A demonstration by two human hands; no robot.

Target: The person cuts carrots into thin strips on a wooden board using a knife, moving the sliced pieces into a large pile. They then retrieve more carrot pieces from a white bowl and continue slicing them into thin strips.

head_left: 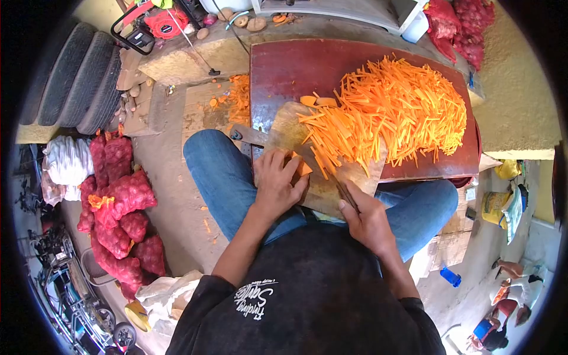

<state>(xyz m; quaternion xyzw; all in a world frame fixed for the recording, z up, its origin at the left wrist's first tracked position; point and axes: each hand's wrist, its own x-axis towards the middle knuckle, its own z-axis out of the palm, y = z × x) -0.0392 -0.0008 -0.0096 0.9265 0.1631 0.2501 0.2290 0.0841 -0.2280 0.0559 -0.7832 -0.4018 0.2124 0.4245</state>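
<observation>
The left hand [275, 186] presses a stack of carrot slices [300, 167] flat on the wooden cutting board [284, 131], fingers curled narrow over it. The right hand [367, 222], fingers closed around a knife [332, 177], sits just right of the stack, the blade running up and left toward it. Cut carrot sticks [390, 112] pile on the red bench [284, 68] beyond.

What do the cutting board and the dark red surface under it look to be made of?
Cutting board: probably bare wood, pale, worn and stained, with a handle on the left. Dark red surface: a flat panel, likely painted or laminated, smooth with a slight sheen; the core material cannot be told.
</observation>
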